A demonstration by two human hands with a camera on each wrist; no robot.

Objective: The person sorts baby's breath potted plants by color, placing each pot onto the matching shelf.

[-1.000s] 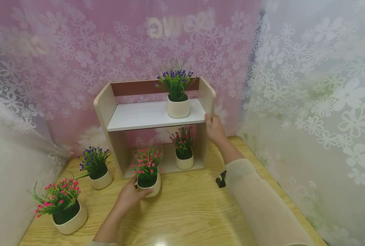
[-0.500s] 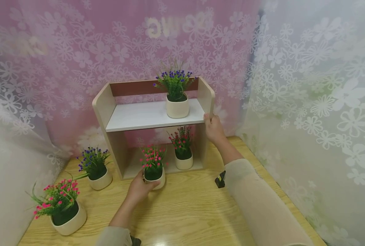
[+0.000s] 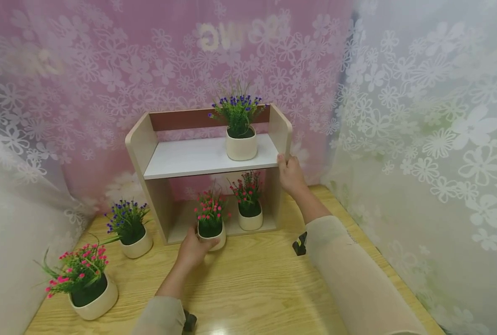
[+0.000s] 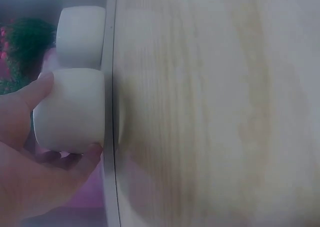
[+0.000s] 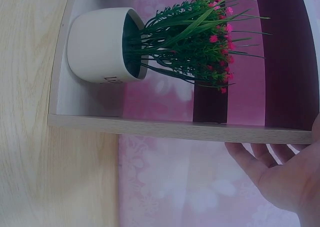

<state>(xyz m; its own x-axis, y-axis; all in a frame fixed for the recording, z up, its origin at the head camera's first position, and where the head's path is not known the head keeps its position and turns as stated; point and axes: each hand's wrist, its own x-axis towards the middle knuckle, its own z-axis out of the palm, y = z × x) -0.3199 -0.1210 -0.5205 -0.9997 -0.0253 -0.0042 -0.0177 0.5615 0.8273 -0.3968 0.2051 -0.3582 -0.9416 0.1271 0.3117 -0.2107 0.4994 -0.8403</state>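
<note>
I have the pink-flowered pot (image 3: pixel 211 227) in my left hand (image 3: pixel 191 250), at the near edge of the lower board (image 3: pixel 179 230), just left of the red-flowered pot (image 3: pixel 250 221). I cannot tell whether its base rests on the board. I judge that this calls for keeping the pot upright, clearing the board's edge before pushing farther in, and watching that its sprigs don't snag its neighbour's. My thumb presses the near side while my fingers wrap the left, with the forearm reaching in from the near left. My right hand (image 3: pixel 292 176) grips the right side panel (image 3: pixel 281 132), fingers along its outer face; that should steady the shelf against a bump.
</note>
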